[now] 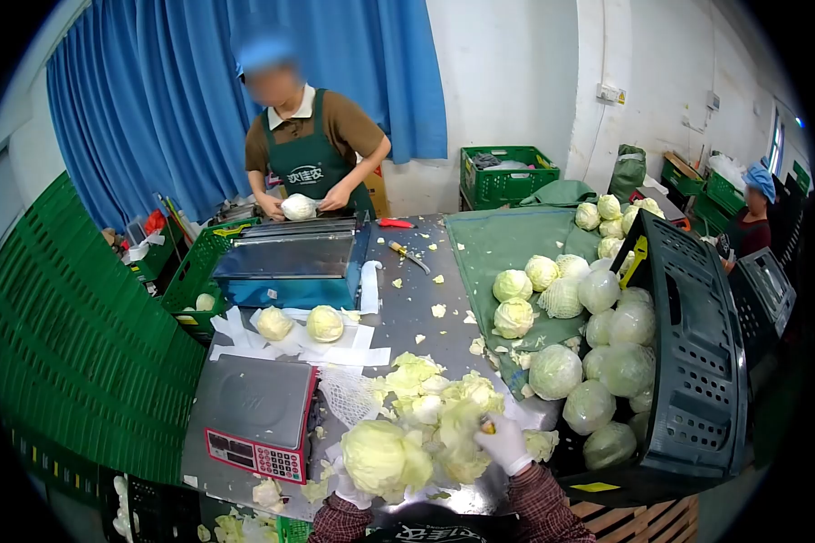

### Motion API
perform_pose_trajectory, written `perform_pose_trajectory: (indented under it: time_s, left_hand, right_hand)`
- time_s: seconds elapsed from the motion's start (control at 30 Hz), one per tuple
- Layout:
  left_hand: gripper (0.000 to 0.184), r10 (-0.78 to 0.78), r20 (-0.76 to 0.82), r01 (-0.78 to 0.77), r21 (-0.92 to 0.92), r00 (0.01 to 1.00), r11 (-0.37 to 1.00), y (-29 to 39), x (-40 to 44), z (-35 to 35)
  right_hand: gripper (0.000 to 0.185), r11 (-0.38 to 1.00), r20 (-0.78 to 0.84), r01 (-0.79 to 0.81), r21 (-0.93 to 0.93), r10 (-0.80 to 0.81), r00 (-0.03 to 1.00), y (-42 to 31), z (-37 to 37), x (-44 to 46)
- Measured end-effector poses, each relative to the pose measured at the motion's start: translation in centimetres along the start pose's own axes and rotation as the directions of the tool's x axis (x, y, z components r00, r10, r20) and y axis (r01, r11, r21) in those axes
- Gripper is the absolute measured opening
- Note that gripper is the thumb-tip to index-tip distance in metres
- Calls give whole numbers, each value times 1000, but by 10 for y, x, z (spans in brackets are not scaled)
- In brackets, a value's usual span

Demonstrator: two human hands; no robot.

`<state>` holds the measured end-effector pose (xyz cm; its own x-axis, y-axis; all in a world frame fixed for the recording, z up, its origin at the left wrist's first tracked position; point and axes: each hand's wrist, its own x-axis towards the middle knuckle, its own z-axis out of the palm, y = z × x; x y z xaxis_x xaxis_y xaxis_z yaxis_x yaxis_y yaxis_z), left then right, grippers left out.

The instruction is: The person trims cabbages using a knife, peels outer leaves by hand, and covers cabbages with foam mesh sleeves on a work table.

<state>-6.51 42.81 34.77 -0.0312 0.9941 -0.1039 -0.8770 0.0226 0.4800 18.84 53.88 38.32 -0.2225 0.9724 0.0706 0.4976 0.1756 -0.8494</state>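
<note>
A large pale green cabbage (pixel 380 460) rests in my left hand (pixel 351 484), whose white-gloved fingers are mostly hidden under it. My gloved right hand (pixel 505 443) is closed round a small brownish handle (pixel 488 425) just right of the cabbage; the rest of that tool cannot be made out. Loose cabbage leaves (pixel 417 382) are heaped beyond and between my hands. White netting (pixel 349 398) lies left of the leaves.
A red-edged scale (pixel 254 407) stands at left, below two cabbages (pixel 324 323) and a wrapping machine (pixel 290 262). A curved knife (pixel 410 257) lies mid-table. Wrapped cabbages (pixel 627 369) fill a tipped dark crate (pixel 697 353) at right. A co-worker (pixel 312 149) across the table holds a cabbage.
</note>
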Motion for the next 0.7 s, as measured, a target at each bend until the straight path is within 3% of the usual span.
perform_pose_trajectory:
  time_s: [0.03,0.1,0.13,0.2,0.23,0.3,0.33,0.37,0.4,0.43,0.47,0.5,0.57,0.6,0.63,0.7]
  left_hand:
    - [88,4,0,-4,0,1000,1000,-2,0,-7]
    - [89,26,-236,-1,103,972,995,-5,1,-13]
    - [89,25,-237,-1,103,971,995,-2,-1,-8]
    - [88,23,26,-27,151,999,988,8,-5,6]
    - [88,20,26,-24,155,999,988,8,-4,5]
    - [88,43,72,-57,207,996,977,7,3,5]
    - [88,40,75,-55,208,996,977,7,4,7]
    - [85,-2,-9,3,76,1000,997,7,4,10]
    - [83,-51,-90,45,-64,995,997,6,4,13]
    - [83,-46,-95,40,-65,994,997,4,3,16]
    - [80,-16,-105,26,97,994,995,1,3,18]
    - [77,16,-108,12,257,994,966,-3,2,21]
    - [74,58,-103,-11,409,993,912,-3,5,9]
    - [75,-57,13,59,-154,998,986,-3,7,-12]
    - [77,-89,177,185,-652,980,735,1,9,-18]
    - [79,-44,174,140,-588,984,797,8,15,-20]
  right_hand:
    - [22,1000,2,3,0,-3,1000,1,3,-1]
    - [30,963,-108,209,-170,-229,967,-13,10,-12]
    - [45,977,56,-7,215,-5,998,-31,9,-20]
    - [54,870,183,-85,485,-6,983,-78,4,-34]
    - [54,868,181,-86,489,-4,984,-94,11,-40]
    - [54,938,53,205,279,-229,972,-114,22,-45]
    - [41,951,139,194,243,-231,963,-98,32,-42]
    - [41,951,139,191,243,-229,963,-94,30,-38]
    - [35,884,203,-61,463,-39,978,-89,25,-35]
    - [29,714,311,-306,629,129,941,-84,19,-30]
    - [25,566,305,-357,743,190,933,-77,13,-22]
    - [25,568,311,-361,740,187,932,-55,10,-13]
    - [27,517,228,-376,769,329,917,-13,10,3]
    - [27,520,231,-376,767,323,918,-11,14,-1]
    - [26,624,204,-338,704,278,939,-11,19,-5]
    - [26,798,162,-242,552,182,970,-13,29,-18]
